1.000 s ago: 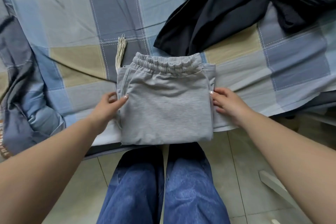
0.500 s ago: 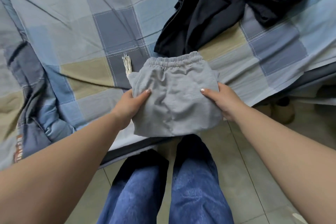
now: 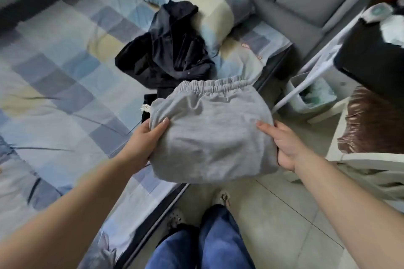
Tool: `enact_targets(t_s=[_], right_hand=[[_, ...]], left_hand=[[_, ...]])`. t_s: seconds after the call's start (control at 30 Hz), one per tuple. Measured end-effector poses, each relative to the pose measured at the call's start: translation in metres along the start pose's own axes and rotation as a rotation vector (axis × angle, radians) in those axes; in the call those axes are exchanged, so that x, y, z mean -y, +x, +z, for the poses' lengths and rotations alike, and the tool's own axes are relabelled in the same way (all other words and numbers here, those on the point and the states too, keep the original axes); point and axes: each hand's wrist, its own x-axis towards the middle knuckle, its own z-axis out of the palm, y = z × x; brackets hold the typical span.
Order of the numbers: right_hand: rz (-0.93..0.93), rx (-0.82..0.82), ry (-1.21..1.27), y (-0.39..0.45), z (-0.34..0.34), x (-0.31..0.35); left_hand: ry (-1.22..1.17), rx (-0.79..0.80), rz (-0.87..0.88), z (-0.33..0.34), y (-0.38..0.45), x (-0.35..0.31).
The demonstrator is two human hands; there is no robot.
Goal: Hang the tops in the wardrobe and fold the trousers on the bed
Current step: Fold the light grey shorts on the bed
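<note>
Two hands, one on each side of the folded grey trousers (image 3: pixel 209 135). The left hand (image 3: pixel 143 145) has its grip clamped on the left edge, thumb on top and fingers tucked underneath, and the right hand (image 3: pixel 288 145) does the same on the right edge. So both grips are closed on the bundle, which sits between them, lifted off the checked bed (image 3: pixel 54 85) and hanging partly over the bed edge and partly over the tiled floor (image 3: pixel 279 214). Elastic waistband faces away from the grips, with a pale drawstring end (image 3: pixel 145 107) poking out just past the left thumb. Beyond the trousers, further from the grips, a heap of dark clothes (image 3: pixel 168 50) lies on the bed, touching a checked pillow (image 3: pixel 207 0). Blue jeans legs (image 3: pixel 205 244) show below the bundle.
</note>
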Motion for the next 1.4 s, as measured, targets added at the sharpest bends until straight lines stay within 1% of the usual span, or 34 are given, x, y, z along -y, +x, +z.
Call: enact_targets(t_s=[0.07, 0.17, 0.33, 0.4, 0.53, 0.67, 0.83, 1.0, 1.07, 1.17, 1.4], right_hand=[[-0.034, -0.070, 0.079, -0.039, -0.021, 0.008], [-0.084, -0.111, 0.183, -0.103, -0.064, 0.018], [-0.179, -0.216, 0.257, -0.206, -0.149, 0.026], [-0.216, -0.266, 0.274, -0.236, -0.175, 0.025], [-0.300, -0.390, 0.347, -0.323, -0.241, 0.015], [-0.373, -0.517, 0.409, -0.403, -0.298, -0.002], [-0.425, -0.661, 0.493, -0.477, -0.354, -0.020], [-0.491, -0.728, 0.641, -0.526, -0.395, -0.048], [-0.515, -0.785, 0.685, -0.536, -0.409, -0.053], [-0.554, -0.878, 0.737, -0.544, -0.429, -0.053], [-0.524, -1.111, 0.936, -0.536, -0.486, -0.038]], left_hand=[[0.005, 0.079, 0.021, 0.027, -0.016, -0.025], [0.018, 0.227, 0.039, 0.079, -0.045, -0.060], [0.095, 0.430, 0.053, 0.187, -0.092, -0.087], [0.117, 0.496, 0.016, 0.223, -0.107, -0.089], [0.161, 0.702, -0.018, 0.320, -0.158, -0.093], [0.216, 0.863, 0.010, 0.410, -0.207, -0.091], [0.299, 1.033, 0.045, 0.515, -0.258, -0.082], [0.381, 1.177, 0.055, 0.600, -0.296, -0.061], [0.396, 1.228, 0.032, 0.629, -0.304, -0.052], [0.442, 1.270, 0.008, 0.672, -0.311, -0.040], [0.570, 1.466, -0.031, 0.796, -0.309, -0.021]])
